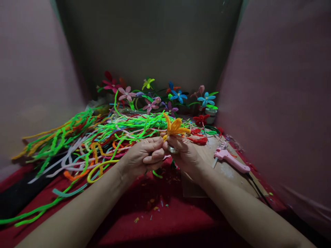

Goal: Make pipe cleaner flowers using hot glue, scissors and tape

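Nearest to you, on the red cloth (pixel 160 213), small coloured scraps (pixel 136 219) are lying scattered between your forearms.

Just past them your two hands are meeting. Your left hand (pixel 144 155) is closing its grip, fingers pressed together, on the base of the orange flower (pixel 174 127). Your right hand (pixel 184 153) is pinching the same base from the other side, so the flower is standing up just above both sets of fingertips, clear of the cloth. Something small and pale is showing under your right fingers; I cannot tell what it is.

To your right, a pink glue gun (pixel 230 160) is lying untouched on a sheet of cardboard (pixel 227 170), near your right wrist.

Beyond your hands, a wide heap of loose fuzzy stems (pixel 103 134) is spreading to the left, mostly green, with orange, white and pink mixed in. A few red pieces (pixel 199 139) are lying just right of the orange flower.

Farthest back, against the dark wall, finished flowers (pixel 178 95) in pink, blue, yellow and purple are standing in a row.

Judging by this, the orange flower's petals are already looped and its base is being worked; no green stalk is showing on it. With the heap so large, a good deal seems to be left.
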### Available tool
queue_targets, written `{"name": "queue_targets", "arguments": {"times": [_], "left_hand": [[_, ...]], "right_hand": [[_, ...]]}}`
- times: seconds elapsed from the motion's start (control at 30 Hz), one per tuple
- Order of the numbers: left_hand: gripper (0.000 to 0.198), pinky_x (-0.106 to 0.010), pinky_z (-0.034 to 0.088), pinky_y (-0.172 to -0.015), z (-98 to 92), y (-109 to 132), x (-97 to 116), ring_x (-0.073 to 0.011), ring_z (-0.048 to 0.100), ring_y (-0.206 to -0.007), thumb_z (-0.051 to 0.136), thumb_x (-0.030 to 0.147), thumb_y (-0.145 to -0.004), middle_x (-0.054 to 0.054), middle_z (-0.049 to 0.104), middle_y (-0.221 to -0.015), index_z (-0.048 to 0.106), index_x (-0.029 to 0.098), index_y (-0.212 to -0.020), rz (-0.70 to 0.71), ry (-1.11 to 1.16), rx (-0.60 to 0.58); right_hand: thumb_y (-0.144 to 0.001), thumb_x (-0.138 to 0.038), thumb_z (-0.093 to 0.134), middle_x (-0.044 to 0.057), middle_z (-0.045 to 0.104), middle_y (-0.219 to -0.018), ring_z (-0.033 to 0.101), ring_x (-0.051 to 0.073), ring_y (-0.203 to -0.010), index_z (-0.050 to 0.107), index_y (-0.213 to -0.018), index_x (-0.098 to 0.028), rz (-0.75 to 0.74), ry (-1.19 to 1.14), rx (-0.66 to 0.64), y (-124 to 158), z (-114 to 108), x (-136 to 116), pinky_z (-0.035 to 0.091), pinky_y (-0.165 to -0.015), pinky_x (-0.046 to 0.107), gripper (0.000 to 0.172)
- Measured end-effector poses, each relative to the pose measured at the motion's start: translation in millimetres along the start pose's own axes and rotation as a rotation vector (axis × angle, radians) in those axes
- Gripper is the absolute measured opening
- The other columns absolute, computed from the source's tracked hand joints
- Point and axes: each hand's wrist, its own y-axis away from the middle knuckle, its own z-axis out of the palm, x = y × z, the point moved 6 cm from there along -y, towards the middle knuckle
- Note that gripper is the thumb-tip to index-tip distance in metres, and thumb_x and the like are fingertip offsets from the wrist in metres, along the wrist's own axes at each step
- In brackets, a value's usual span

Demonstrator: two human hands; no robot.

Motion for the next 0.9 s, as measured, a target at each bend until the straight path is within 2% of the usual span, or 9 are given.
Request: {"name": "queue_targets", "arguments": {"times": [0.07, 0.13, 0.23, 0.33, 0.43, 0.57, 0.67, 0.8, 0.9], "left_hand": [[0.024, -0.016, 0.018, -0.034, -1.0, 0, 3, -0.0038, 0.014, -0.031, 0.045, 0.033, -0.089, 0.009, 0.034, -0.042, 0.054, 0.017, -0.075, 0.031, -0.201, 0.063], [0.027, -0.019, 0.024, -0.038, -6.4, 1, 9, -0.0059, 0.028, -0.036, 0.046, 0.036, -0.088, 0.005, 0.042, -0.048, 0.052, 0.017, -0.071, 0.141, -0.572, 0.237], [0.02, -0.024, 0.03, -0.051, -7.5, 9, 20, -0.0112, 0.044, -0.051, 0.051, 0.031, -0.085, 0.001, 0.049, -0.058, 0.052, 0.017, -0.07, 0.387, -1.232, 0.514], [0.014, -0.026, 0.028, -0.054, -4.1, 13, 18, -0.0128, 0.043, -0.054, 0.047, 0.024, -0.085, 0.0, 0.049, -0.061, 0.054, 0.018, -0.074, 0.511, -1.525, 0.577], [0.021, -0.024, 0.028, -0.051, -7.8, 10, 18, -0.0103, 0.04, -0.05, 0.046, 0.025, -0.086, 0.002, 0.045, -0.056, 0.051, 0.018, -0.067, 0.434, -1.305, 0.553], [0.028, -0.017, 0.022, -0.037, -8.9, 2, 6, -0.0051, 0.029, -0.036, 0.048, 0.035, -0.088, 0.006, 0.04, -0.047, 0.047, 0.018, -0.066, 0.117, -0.528, 0.372], [0.021, -0.014, 0.018, -0.03, -1.6, 0, -3, -0.0026, 0.013, -0.03, 0.048, 0.032, -0.089, 0.01, 0.035, -0.043, 0.05, 0.018, -0.074, -0.002, -0.124, 0.19], [0.017, -0.013, 0.018, -0.027, 1.4, 2, -7, -0.0008, 0.002, -0.03, 0.049, 0.026, -0.088, 0.012, 0.032, -0.044, 0.054, 0.016, -0.075, -0.057, 0.066, 0.031], [0.023, -0.015, 0.019, -0.029, -0.2, 2, -8, -0.0024, 0.008, -0.029, 0.047, 0.034, -0.089, 0.011, 0.03, -0.041, 0.052, 0.017, -0.074, -0.054, -0.073, 0.054]], "right_hand": [[-0.068, -0.031, 0.073, -0.003, 0.059, -0.063, 0.046, 0.01, -0.056, 0.067, -0.071, -0.019, -0.018, 0.005, 0.028, 0, -2, 1, 0.039, -0.058, 0.025, 0.013], [-0.068, -0.03, 0.072, -0.002, 0.06, -0.065, 0.047, 0.01, -0.057, 0.068, -0.074, -0.019, -0.046, 0.02, 0.079, 0, -5, 2, 0.038, -0.056, 0.024, 0.013], [-0.067, -0.026, 0.073, -0.003, 0.06, -0.067, 0.044, 0.009, -0.056, 0.068, -0.075, -0.019, -0.119, 0.071, 0.179, 2, -11, 1, 0.034, -0.051, 0.022, 0.012], [-0.067, -0.026, 0.073, -0.003, 0.061, -0.069, 0.044, 0.009, -0.057, 0.069, -0.078, -0.02, -0.161, 0.15, 0.227, 6, -11, -2, 0.033, -0.052, 0.022, 0.014], [-0.067, -0.027, 0.074, -0.003, 0.061, -0.066, 0.044, 0.009, -0.057, 0.07, -0.075, -0.02, -0.163, 0.166, 0.227, 8, -9, -4, 0.033, -0.053, 0.023, 0.011], [-0.07, -0.029, 0.073, -0.004, 0.057, -0.062, 0.041, 0.009, -0.056, 0.071, -0.07, -0.02, -0.126, 0.108, 0.131, 7, -7, 0, 0.035, -0.056, 0.024, 0.009], [-0.072, -0.032, 0.072, -0.002, 0.061, -0.067, 0.046, 0.01, -0.061, 0.074, -0.079, -0.021, -0.091, 0.081, 0.091, 6, -6, 1, 0.039, -0.062, 0.025, 0.013], [-0.073, -0.03, 0.071, -0.002, 0.065, -0.069, 0.052, 0.011, -0.068, 0.075, -0.082, -0.023, -0.106, 0.085, 0.057, 9, 0, -4, 0.042, -0.071, 0.026, 0.012], [-0.072, -0.029, 0.072, -0.002, 0.066, -0.069, 0.054, 0.012, -0.068, 0.075, -0.08, -0.024, -0.143, 0.12, 0.103, 10, -2, -7, 0.042, -0.072, 0.027, 0.01]]}}
